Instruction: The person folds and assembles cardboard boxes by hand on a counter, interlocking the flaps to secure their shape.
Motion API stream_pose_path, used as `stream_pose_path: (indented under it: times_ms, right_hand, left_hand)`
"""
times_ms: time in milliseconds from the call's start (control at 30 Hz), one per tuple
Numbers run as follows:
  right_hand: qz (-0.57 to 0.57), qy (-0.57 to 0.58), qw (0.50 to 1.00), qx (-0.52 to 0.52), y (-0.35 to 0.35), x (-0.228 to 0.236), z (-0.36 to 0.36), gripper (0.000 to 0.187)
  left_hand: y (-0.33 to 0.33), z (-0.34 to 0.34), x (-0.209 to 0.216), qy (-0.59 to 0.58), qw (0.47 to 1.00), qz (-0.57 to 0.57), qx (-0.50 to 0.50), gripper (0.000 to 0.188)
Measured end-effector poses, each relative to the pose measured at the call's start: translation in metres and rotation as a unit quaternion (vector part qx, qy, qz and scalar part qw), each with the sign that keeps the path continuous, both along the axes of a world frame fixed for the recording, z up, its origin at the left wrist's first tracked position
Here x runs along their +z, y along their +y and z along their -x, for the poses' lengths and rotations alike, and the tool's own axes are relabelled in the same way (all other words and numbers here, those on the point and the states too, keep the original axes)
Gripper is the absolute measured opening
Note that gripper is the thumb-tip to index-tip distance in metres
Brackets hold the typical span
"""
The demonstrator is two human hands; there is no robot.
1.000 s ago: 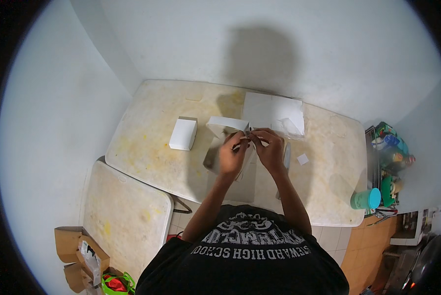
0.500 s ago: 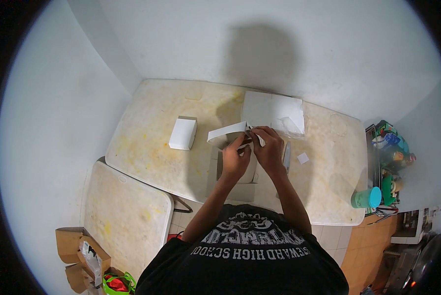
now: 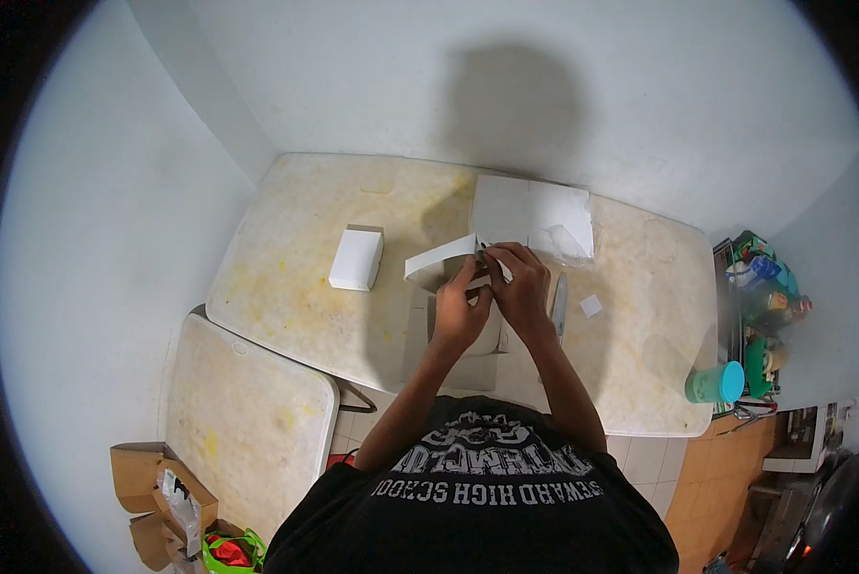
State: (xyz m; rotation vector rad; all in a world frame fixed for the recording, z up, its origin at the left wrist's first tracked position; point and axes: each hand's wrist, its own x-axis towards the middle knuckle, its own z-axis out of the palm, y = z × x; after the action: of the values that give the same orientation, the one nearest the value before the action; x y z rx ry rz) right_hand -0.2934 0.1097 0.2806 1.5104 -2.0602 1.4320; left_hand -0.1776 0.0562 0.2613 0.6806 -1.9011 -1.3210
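Observation:
A bent white cardboard piece (image 3: 437, 255) is held up over the middle of the table, between both hands. My left hand (image 3: 461, 311) has its fingers closed on the piece's right end. My right hand (image 3: 523, 287) pinches at the same corner, close to the left fingertips; a tiny dark spot shows there, too small to name. Below the hands lies more white cardboard (image 3: 448, 371), partly covered by my hands and arms. A knife (image 3: 559, 304) rests just right of my right hand, with a small white square of paper (image 3: 591, 306) beside it.
On the pale, stained table (image 3: 286, 239) a small white box (image 3: 356, 259) stands to the left. A larger flat white box (image 3: 530, 212) with clear plastic lies at the back. A turquoise-lidded container (image 3: 716, 384) is near the right edge. An opened brown carton (image 3: 137, 478) sits lower left.
My right hand has shifted slightly left and down, so more of the knife shows. Both hands keep hold of the cardboard piece, which has barely moved.

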Motion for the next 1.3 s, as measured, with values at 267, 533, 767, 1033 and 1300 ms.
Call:
stream_pose_path:
  times_ms: [267, 533, 767, 1033, 1300]
  right_hand:
    - [0.004, -0.01, 1.0, 0.001, 0.001, 0.002, 0.001, 0.01]
    - [0.007, -0.059, 0.998, 0.011, 0.002, 0.0, 0.001, 0.009]
    - [0.02, -0.118, 0.99, 0.072, 0.003, -0.001, -0.003, 0.01]
    - [0.031, -0.097, 0.991, 0.083, 0.004, -0.003, -0.005, 0.011]
    - [0.023, -0.064, 0.994, 0.087, 0.005, 0.008, -0.016, 0.015]
  left_hand:
    - [-0.002, 0.001, -0.004, 0.002, 1.0, 0.002, -0.008, 0.053]
    - [-0.011, 0.004, -0.01, 0.238, 0.912, -0.336, -0.003, 0.02]
    - [-0.019, 0.001, -0.02, 0.28, 0.897, -0.34, -0.048, 0.016]
    - [-0.021, 0.001, -0.023, 0.231, 0.958, -0.167, 0.03, 0.014]
    - [-0.021, -0.003, -0.031, 0.232, 0.96, -0.141, 0.064, 0.014]
